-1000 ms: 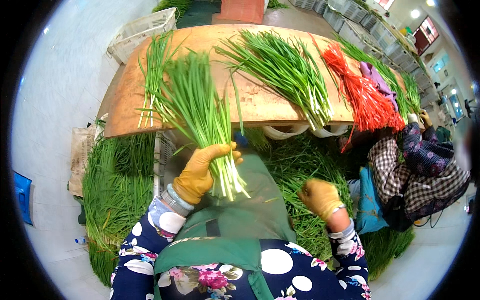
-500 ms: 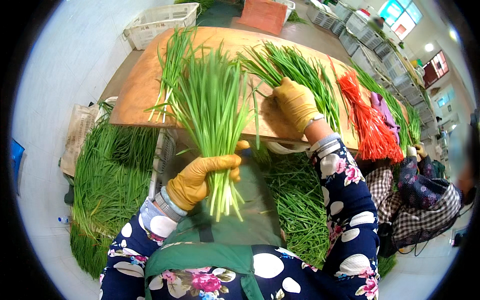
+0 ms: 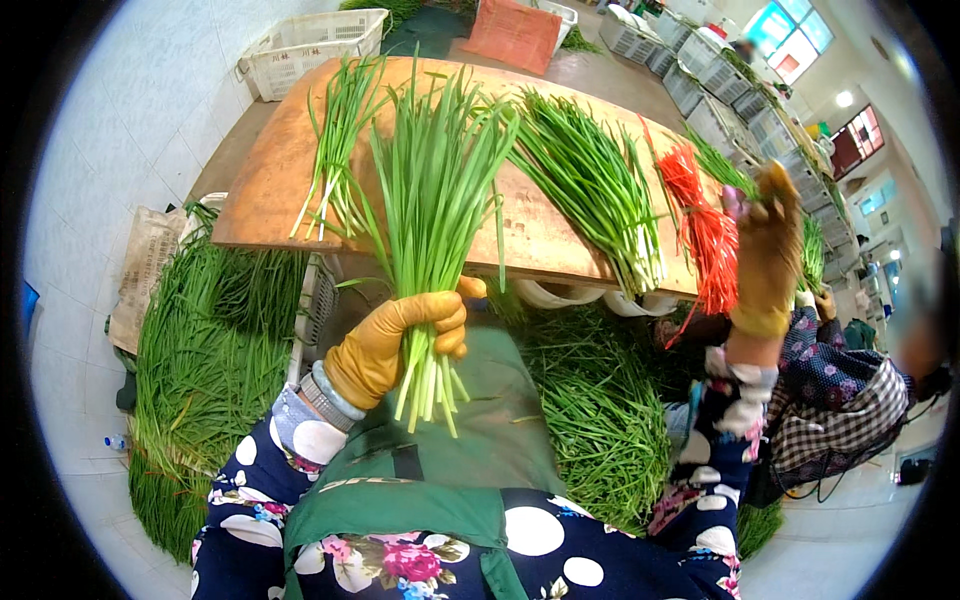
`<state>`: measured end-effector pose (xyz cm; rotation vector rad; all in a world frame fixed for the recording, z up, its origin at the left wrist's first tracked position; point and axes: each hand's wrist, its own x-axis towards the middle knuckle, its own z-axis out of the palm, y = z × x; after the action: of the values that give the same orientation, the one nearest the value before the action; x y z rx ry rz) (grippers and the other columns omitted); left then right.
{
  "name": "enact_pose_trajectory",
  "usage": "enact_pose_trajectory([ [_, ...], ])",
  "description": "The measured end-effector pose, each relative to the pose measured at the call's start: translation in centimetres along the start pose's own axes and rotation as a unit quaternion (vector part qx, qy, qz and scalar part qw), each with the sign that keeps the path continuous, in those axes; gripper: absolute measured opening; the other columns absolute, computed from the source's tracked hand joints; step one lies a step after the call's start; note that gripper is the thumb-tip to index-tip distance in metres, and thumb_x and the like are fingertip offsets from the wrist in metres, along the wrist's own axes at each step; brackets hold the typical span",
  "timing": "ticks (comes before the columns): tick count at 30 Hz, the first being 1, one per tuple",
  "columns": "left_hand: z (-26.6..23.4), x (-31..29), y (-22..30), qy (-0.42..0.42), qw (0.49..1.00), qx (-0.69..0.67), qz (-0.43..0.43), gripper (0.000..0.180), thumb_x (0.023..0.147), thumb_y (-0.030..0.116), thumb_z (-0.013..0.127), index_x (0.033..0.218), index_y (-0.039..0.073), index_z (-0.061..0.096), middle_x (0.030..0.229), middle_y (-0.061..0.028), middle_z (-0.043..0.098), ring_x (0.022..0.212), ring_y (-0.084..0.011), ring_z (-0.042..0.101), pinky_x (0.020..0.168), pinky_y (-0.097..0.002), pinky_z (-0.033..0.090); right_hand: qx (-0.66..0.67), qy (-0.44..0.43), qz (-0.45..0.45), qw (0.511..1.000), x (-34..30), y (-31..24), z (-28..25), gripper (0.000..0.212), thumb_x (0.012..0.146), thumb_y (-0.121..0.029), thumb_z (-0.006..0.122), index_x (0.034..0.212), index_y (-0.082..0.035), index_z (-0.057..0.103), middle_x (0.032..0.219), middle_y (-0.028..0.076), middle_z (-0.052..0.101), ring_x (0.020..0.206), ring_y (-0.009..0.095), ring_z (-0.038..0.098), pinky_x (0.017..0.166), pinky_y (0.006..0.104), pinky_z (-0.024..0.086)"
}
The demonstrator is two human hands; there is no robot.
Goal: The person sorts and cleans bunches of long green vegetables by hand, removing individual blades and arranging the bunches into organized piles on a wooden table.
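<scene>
A person's left hand (image 3: 395,345), in a yellow glove, is closed around a bunch of green stalks (image 3: 435,200). The forearm comes up from the lower left, a watch-like band at the wrist; the fingers wrap the stalks near their base and the thumb points right. The pale cut ends poke out just below the grip, over a green apron (image 3: 470,385), and the leaves fan upward and away from it; whether they touch the board behind cannot be told. The right hand (image 3: 768,255), also gloved, is lifted well to the right of the grip, fingers upward and blurred, so its hold cannot be told.

Beyond the grip lies a curved-looking wooden board (image 3: 260,190). On it, up and to the left of the grip, is a thin bundle of stalks (image 3: 335,150); to the right, a thicker pile of stalks (image 3: 595,190), then a tangle of red strips (image 3: 708,250) near the right hand. Loose greens heap below the board on both sides of the grip. Far off at upper left stands a white crate (image 3: 315,55); at upper right, rows of crates (image 3: 720,70). Far right sits a co-worker in checked clothing (image 3: 840,420).
</scene>
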<state>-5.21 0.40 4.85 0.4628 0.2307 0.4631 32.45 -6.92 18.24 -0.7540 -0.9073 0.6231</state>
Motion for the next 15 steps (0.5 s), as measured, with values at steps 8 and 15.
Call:
enact_pose_trajectory([
  [8,0.9,-0.8,1.0,0.006,1.000,-0.002,0.026,0.043,0.093,0.019,0.059,0.128,-0.003,0.047,0.073,0.0008,0.045,0.064,-0.0107,0.048,0.072,-0.0309,0.049,-0.069,-0.064,0.075,0.993,-14.1,-9.1,-5.7,0.029,0.097,-0.027,0.053,0.113,-0.003,0.061,0.067,-0.004,0.048,0.057,0.005,0.039,0.054,0.0237,0.033],
  [15,1.9,-0.8,1.3,0.020,0.998,-0.015,0.054,0.042,0.095,0.017,0.057,0.129,-0.004,0.045,0.076,-0.0019,0.048,0.065,-0.0124,0.050,0.075,-0.0340,0.052,-0.637,-0.237,0.143,0.719,-16.2,4.1,2.5,0.032,0.088,-0.030,0.063,0.107,-0.005,0.070,0.099,0.021,0.068,0.084,0.036,0.067,0.075,0.0403,0.053],
])
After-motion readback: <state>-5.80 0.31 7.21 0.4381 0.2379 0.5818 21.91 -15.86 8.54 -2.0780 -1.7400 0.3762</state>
